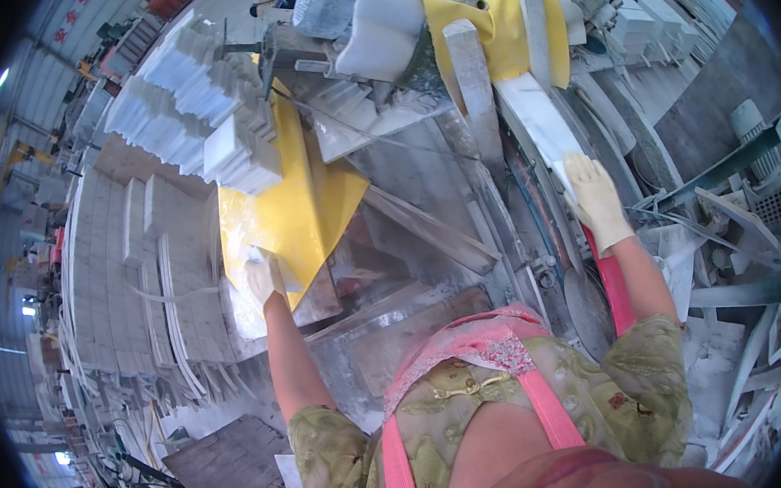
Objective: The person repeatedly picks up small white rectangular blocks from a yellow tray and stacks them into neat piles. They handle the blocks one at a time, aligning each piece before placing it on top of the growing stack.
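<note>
My right hand (596,198), in a pale cream glove, lies with its fingers stretched out on the near end of a white marble strip (538,115). The strip's far end runs in under a yellow sheet (480,40) draped over a machine. Off to the left, my left hand (265,278), gloved the same way, is low over a second yellow sheet (291,201), beside pale stone pieces. Its glove blends with the white there, so I cannot make out whether its fingers hold a piece. Stacked white stone strips (241,153) rest on that sheet's far part.
Tall stacks of grey-white slabs (109,275) stand on the left. A stone bar (473,91) lies just left of the marble strip. A red strip (610,286) passes below my right forearm. Broken slabs and a plastic crate (773,205) crowd the right side.
</note>
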Available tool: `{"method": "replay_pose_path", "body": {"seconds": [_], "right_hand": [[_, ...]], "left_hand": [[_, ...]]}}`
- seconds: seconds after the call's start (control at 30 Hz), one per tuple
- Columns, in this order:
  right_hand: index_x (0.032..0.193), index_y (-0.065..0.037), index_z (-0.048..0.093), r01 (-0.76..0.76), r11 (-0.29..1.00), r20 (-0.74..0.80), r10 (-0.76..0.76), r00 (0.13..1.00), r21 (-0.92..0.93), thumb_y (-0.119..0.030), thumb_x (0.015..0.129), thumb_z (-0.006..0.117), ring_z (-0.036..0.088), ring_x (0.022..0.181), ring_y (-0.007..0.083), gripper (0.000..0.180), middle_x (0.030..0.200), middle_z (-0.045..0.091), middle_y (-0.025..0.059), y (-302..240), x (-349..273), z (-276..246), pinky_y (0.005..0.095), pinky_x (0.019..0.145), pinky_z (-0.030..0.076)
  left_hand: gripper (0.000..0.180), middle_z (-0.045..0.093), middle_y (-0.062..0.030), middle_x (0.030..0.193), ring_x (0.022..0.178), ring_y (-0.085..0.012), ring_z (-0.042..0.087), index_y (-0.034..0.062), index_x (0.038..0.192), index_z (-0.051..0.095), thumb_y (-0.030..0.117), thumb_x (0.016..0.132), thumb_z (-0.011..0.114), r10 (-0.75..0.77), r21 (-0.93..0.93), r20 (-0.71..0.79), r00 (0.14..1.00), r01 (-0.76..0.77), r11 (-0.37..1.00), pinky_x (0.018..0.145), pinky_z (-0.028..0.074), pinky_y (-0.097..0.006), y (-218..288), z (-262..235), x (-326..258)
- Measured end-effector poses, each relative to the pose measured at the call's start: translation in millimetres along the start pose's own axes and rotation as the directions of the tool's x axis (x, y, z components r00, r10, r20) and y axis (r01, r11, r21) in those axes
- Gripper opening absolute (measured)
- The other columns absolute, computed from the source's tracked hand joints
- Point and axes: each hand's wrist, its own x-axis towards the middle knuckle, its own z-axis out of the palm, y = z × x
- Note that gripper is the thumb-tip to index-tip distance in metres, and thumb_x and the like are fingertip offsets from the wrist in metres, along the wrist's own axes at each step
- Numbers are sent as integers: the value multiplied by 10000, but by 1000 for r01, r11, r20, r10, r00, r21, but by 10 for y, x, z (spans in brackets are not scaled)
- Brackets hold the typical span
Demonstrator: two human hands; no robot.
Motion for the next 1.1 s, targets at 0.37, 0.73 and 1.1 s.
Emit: {"method": "replay_pose_path", "body": {"seconds": [0.37, 0.73, 1.1], "right_hand": [[1006, -16, 699, -285, 628, 191, 214, 958, 724, -436, 907, 645, 660, 769, 282, 435, 845, 697, 115, -1146, 918, -646, 399, 725, 493], [1113, -20, 667, -339, -175, 290, -256, 922, 924, -449, 933, 646, 647, 862, 169, 466, 957, 698, 71, -4852, 1366, -716, 340, 745, 504], [1516, -91, 406, -35, -80, -30, -692, 722, 996, -610, 914, 589, 347, 1441, 298, 816, 1542, 393, 179, -4062, 1224, -665, 365, 1194, 244]], "left_hand": [[297, 653, -266, 1028, 1031, -413, 609, 38, 1072, 661, 239, 873, 570, 527, 248, 8, 850, -512, 822, 929, 466, -513, -567, 240, 288], [831, 601, -246, 1306, 1221, -337, 583, -82, 1371, 477, 620, 926, 490, -6, -258, 314, 950, 91, 962, 999, 472, -411, -280, -301, 101], [731, 614, -226, 1219, 1108, -311, 614, -109, 1298, 493, 368, 810, 752, 126, -442, 194, 973, -28, 896, 956, 482, -403, -150, -1, 36]]}}
